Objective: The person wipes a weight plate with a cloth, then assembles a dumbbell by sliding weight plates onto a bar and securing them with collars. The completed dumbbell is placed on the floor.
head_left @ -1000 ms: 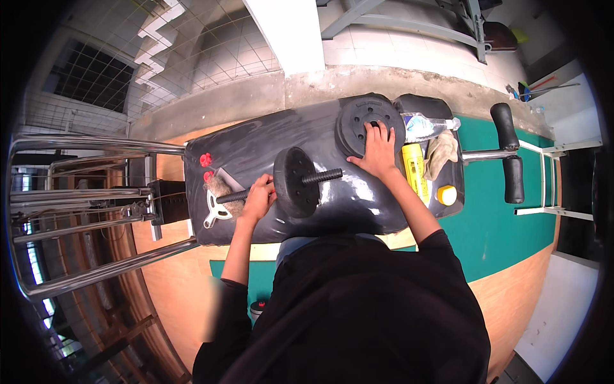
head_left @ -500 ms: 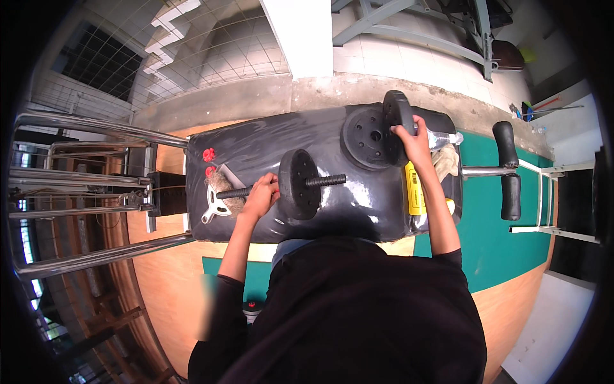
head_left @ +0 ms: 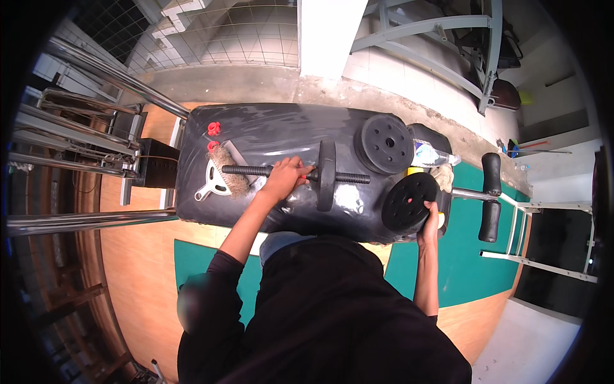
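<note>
My left hand [head_left: 286,179] is closed around a threaded dumbbell bar [head_left: 246,171], just left of the black weight plate [head_left: 327,187] that sits upright on it. The bar's right end sticks out past that plate. My right hand [head_left: 431,223] grips the edge of another black weight plate [head_left: 404,208], tilted near the bench's front right side. Behind it, a third weight plate [head_left: 384,142] lies on the black padded bench [head_left: 275,125]. A white-handled brush [head_left: 214,180] lies by the bar's left end, with two red collars [head_left: 213,129] beyond it.
A clear plastic bottle [head_left: 435,155], a pale cloth [head_left: 442,176] and a partly hidden yellow object [head_left: 417,171] lie at the bench's right end. Black foam rollers [head_left: 490,175] stand beyond. Chrome machine rails [head_left: 96,214] border the left; a green mat [head_left: 473,262] covers part of the floor.
My right hand has brought its plate down and toward me, off the spot above the lying plate. My left hand and the bar have shifted right, and the whole view has moved a little.
</note>
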Demonstrator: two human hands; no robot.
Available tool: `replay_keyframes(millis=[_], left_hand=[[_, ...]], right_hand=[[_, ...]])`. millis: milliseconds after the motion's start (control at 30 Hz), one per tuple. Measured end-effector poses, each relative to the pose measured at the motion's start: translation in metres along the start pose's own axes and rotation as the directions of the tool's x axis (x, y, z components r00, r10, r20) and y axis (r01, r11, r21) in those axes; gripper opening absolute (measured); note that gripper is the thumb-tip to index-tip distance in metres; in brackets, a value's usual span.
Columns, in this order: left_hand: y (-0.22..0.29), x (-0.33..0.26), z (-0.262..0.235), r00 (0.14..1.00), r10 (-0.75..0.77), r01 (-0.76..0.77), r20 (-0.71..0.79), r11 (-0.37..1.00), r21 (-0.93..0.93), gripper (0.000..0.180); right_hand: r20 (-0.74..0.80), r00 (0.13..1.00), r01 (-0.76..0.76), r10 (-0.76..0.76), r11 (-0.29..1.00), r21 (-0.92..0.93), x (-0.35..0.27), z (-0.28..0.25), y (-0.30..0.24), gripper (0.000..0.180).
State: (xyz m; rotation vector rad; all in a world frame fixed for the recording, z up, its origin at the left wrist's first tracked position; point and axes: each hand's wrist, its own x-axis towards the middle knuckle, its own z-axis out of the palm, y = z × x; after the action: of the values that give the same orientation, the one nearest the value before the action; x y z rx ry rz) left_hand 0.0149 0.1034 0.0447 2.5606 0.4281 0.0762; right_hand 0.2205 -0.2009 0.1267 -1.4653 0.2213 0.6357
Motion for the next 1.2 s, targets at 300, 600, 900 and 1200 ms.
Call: replay_keyframes(millis=[300, 600, 900, 1200], left_hand=[[-0.008, 0.014, 0.007, 0.994, 0.105, -0.106, 0.031, 0.994, 0.012, 0.038], [-0.027, 0.014, 0.014, 0.984, 0.18, -0.18, 0.013, 0.984, 0.01, 0.037], [-0.033, 0.011, -0.002, 0.975, 0.215, -0.212, 0.059, 0.975, -0.063, 0.035], [-0.042, 0.006, -0.001, 0.967, 0.246, -0.244, 0.061, 0.969, -0.037, 0.036]], right_hand=[[-0.016, 1.0, -0.01, 0.008, 0.992, -0.128, -0.008, 0.004, 0.057, 0.041], [-0.123, 0.987, 0.066, -0.104, 0.956, -0.286, -0.014, 0.056, 0.067, 0.03], [-0.012, 0.978, 0.197, -0.207, 0.946, -0.256, -0.012, 0.086, 0.078, 0.023], [0.183, 0.907, 0.401, -0.379, 0.648, -0.648, -0.015, 0.126, 0.086, 0.054]])
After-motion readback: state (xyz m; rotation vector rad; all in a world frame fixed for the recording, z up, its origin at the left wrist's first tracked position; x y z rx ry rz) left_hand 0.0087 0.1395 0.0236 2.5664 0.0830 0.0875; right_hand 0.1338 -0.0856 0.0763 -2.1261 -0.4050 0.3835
